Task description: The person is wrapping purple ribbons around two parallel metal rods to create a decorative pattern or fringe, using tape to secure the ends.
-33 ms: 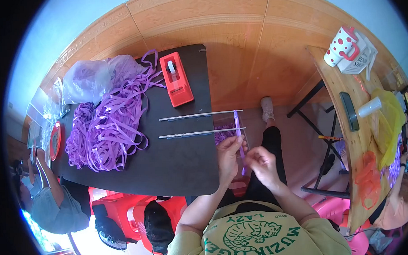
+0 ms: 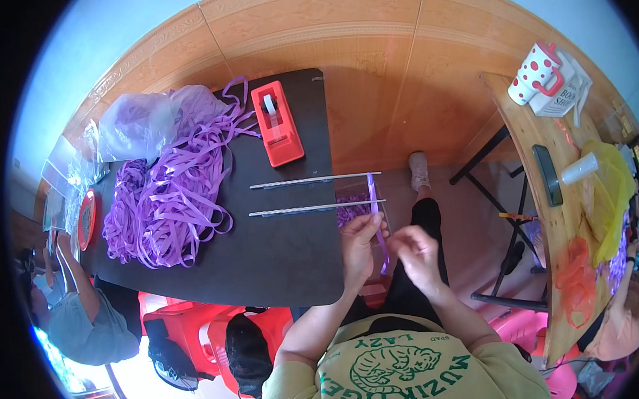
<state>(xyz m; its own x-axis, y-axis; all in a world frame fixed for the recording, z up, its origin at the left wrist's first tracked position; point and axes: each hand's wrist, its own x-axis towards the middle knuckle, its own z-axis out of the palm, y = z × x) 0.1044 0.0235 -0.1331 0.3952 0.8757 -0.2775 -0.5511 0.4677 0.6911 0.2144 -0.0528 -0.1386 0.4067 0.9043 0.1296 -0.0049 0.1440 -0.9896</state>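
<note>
Purple ribbon [image 2: 176, 211] lies heaped on the black table [image 2: 286, 260]; slim rods [image 2: 291, 183] overhang its edge; the left hand [image 2: 357, 249] pinches a strip [image 2: 372, 189] crossing them, likely light, limp, slippery, best nipped flat near the rods; the right hand [image 2: 415, 257] curls loosely beside it, grip unclear.

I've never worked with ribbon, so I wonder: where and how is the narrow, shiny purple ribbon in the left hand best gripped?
Likely by the loose tail of the shiny purple ribbon, pinched flat from the right. The strip is thin and flat, its tail extends free past the left hand, and its upper part meets two slim silver rods.
</note>
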